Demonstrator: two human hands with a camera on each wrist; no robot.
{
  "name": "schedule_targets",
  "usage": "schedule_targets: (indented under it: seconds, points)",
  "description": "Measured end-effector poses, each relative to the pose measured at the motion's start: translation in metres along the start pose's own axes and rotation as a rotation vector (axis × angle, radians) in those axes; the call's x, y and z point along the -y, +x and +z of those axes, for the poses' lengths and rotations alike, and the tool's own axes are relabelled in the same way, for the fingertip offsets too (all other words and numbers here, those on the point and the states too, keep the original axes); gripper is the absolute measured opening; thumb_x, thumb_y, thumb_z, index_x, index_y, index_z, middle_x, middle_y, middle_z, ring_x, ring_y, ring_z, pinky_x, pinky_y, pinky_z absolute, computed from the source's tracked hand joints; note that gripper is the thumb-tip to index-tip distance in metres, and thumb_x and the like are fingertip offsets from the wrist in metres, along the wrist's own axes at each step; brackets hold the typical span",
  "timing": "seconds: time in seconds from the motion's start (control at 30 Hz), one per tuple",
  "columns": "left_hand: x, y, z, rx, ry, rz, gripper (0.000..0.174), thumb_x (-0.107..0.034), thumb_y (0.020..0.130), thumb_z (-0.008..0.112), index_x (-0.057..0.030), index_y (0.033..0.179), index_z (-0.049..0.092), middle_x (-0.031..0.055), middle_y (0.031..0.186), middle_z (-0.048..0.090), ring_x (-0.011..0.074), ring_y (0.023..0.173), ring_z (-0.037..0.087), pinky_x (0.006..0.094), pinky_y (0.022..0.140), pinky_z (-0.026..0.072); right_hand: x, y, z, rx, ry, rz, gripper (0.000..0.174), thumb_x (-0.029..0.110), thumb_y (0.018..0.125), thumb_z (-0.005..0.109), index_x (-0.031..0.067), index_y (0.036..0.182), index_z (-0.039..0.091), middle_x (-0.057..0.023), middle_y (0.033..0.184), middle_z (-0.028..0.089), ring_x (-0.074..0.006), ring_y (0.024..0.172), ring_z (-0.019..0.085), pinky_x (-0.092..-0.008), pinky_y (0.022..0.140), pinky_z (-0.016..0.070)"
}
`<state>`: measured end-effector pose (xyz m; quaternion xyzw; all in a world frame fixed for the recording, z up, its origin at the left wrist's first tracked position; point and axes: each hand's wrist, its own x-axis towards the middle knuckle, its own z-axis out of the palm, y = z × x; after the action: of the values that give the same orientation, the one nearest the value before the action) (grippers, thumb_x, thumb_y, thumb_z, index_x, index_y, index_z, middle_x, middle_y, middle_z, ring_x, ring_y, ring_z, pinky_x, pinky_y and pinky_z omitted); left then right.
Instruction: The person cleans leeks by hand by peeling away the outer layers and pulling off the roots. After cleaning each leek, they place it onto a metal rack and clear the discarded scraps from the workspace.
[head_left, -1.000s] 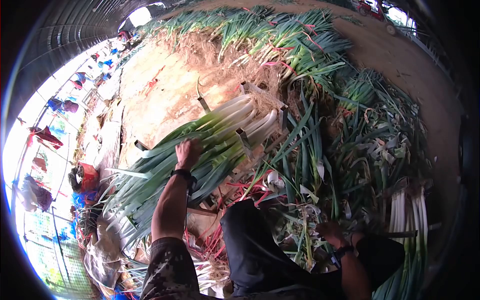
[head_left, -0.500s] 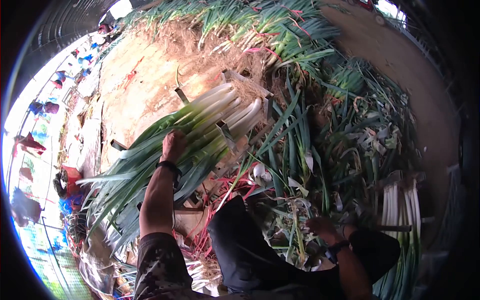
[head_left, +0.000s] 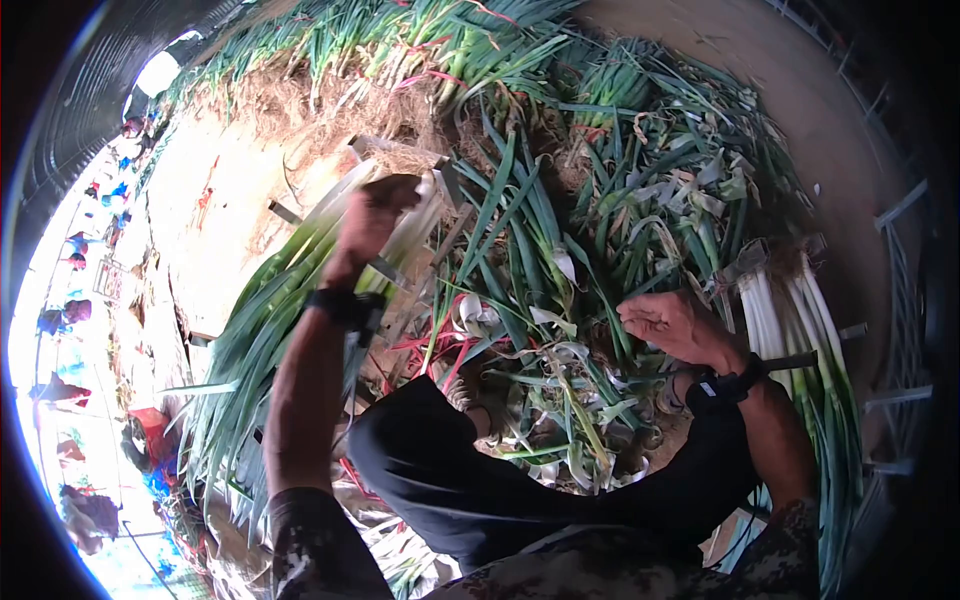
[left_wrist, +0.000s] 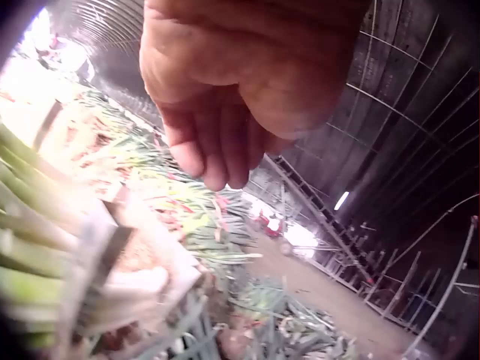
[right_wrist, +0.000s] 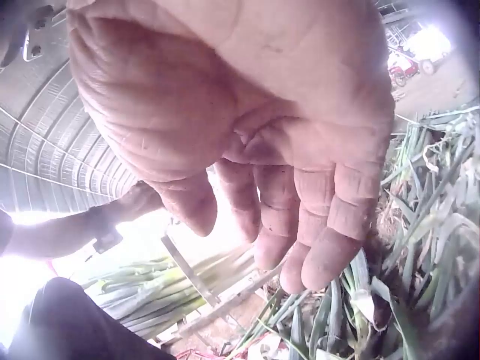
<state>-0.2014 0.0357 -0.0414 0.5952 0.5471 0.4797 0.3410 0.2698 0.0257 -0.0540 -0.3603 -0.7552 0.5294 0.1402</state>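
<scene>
Long green onions with white stems [head_left: 262,285] lie in a metal rack [head_left: 452,185], roots toward the upper right. Over their white ends is the left hand [head_left: 372,225], raised above the rack; in the left wrist view this hand [left_wrist: 240,90] has relaxed fingers and nothing in them. The right hand [head_left: 680,328] hovers palm inward over loose leaves, its fingers loosely bent and empty in the right wrist view [right_wrist: 277,150]. To its right, a second bunch of onions [head_left: 765,315] rests with white stems up against a metal bar.
Piled onions with red ties [head_left: 440,45] lie along the back. Loose leaves and trimmings [head_left: 690,190] cover the ground at centre right. Red strips [head_left: 425,345] lie near the person's knee [head_left: 410,430]. A metal frame [head_left: 900,395] stands at the far right.
The left hand has left the green leaves and moved up over the white stems. The right hand has risen from beside the knee. The head view has shifted toward the right.
</scene>
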Motion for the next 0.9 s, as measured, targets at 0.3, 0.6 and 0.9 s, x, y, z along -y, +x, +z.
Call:
schedule_targets:
  seconds: [0.3,0.6,0.9]
  points:
    - [0.196,-0.009,0.282,0.274,0.137,-0.129,0.023,-0.021,0.091,0.064,-0.0027,0.103,0.068,0.0076,0.091,0.07,0.0173,0.081,0.066,0.031,0.07,0.0511,-0.006,-0.022,-0.008,0.134,-0.535,-0.018,0.028,0.029,0.09,0.062,0.0061,0.106,0.067,-0.0148,0.093,0.07,-0.0322,0.083,0.07,-0.0414,0.075,0.0562]
    - [0.332,-0.093,0.425,-0.237,0.047,-0.901,0.058,-0.039,0.067,0.079,0.0068,0.099,0.063,0.0248,0.1,0.067,0.0447,0.103,0.062,0.0489,0.088,0.0491,0.001,-0.044,-0.009,0.086,-0.509,-0.175,0.025,0.024,0.088,0.066,0.0062,0.105,0.063,-0.0098,0.084,0.065,-0.0275,0.076,0.068,-0.039,0.066,0.0562]
    - [0.202,-0.072,0.419,0.03,-0.544,-0.765,0.026,-0.016,0.084,0.075,0.0029,0.1,0.067,0.0066,0.09,0.07,0.0145,0.079,0.065,0.0308,0.067,0.0523,0.003,-0.042,-0.008,0.087,-0.554,-0.188,0.029,0.024,0.088,0.066,0.006,0.111,0.064,-0.0086,0.09,0.067,-0.0269,0.08,0.068,-0.037,0.07,0.0566]
